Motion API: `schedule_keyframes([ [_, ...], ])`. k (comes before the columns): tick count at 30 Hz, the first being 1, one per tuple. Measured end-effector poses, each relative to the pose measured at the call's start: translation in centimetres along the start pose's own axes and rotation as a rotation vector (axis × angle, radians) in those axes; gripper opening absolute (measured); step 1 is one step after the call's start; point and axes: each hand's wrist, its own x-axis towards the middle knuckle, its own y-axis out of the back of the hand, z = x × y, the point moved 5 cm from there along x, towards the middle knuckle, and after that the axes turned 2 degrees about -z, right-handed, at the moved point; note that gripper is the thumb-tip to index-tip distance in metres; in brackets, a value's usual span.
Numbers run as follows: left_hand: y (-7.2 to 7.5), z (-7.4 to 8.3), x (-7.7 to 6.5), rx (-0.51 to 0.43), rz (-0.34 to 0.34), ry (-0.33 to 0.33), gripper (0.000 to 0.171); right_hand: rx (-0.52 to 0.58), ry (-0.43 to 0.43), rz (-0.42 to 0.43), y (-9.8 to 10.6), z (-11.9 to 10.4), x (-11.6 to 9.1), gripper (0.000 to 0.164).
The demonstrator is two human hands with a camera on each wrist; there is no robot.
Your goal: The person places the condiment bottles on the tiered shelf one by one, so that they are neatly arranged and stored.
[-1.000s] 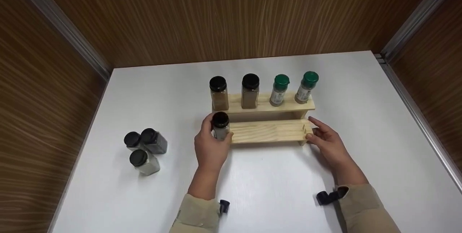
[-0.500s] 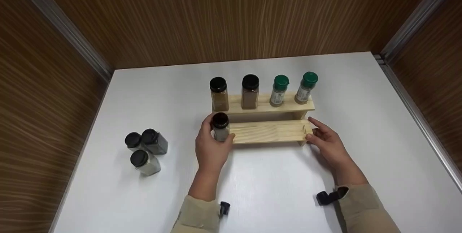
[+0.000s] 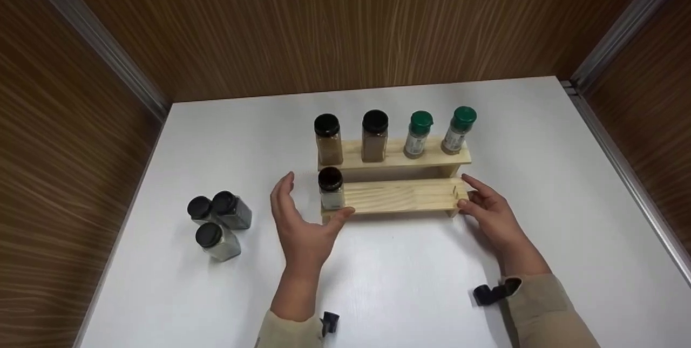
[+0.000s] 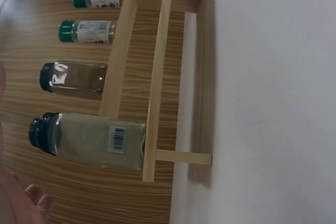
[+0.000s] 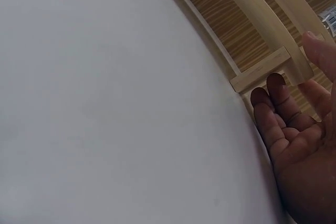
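A spice jar with a black cap (image 3: pixel 332 197) stands upright at the left end of the lower shelf of a two-tier wooden spice rack (image 3: pixel 405 198). Around it, but apart from its sides, my left hand (image 3: pixel 303 237) is spread, thumb near the shelf's front edge. The left wrist view shows pale contents and a barcode on this jar (image 4: pixel 94 140). My right hand (image 3: pixel 494 221) holds the rack's right end, thumb at the lower shelf and fingers along the side. In the right wrist view, curled fingers (image 5: pixel 278 108) lie by the rack's leg.
On the upper shelf stand two black-capped jars (image 3: pixel 374 137) and two green-capped bottles (image 3: pixel 415 140). Three more black-capped jars (image 3: pixel 222 243) are grouped on the white table (image 3: pixel 399 288) at the left. Wood-grain panels (image 3: pixel 345 24) enclose the back and sides.
My left hand has let go of the jar, its fingers opening out to the left. The jar stays on the lower shelf. My right hand and the rack have not moved.
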Motion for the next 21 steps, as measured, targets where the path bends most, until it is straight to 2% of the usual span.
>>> schedule_keyframes([
  [5, 2.7, 0.7, 0.0, 0.050, 0.134, -0.094, 0.102, -0.007, -0.006, -0.004, 0.0, -0.1, 0.0, 0.065],
  [10, 5.3, 0.3, 0.1, 0.058, 0.265, -0.116, 0.093, 0.012, -0.003, -0.005, 0.0, -0.1, -0.1, 0.065],
  [13, 6.5, -0.4, 0.1, 0.096, 0.332, -0.104, 0.090, -0.001, -0.011, -0.002, 0.1, -0.1, 0.0, 0.065],
  [17, 8.2, -1.7, -0.1, 0.189, 0.392, -0.077, 0.077, -0.005, -0.018, 0.005, 0.1, 0.0, 0.0, 0.065],
  [21, 9.9, -3.1, -0.4, 0.261, 0.423, 0.003, 0.087, 0.019, -0.004, 0.008, 0.1, -0.1, 0.0, 0.065],
])
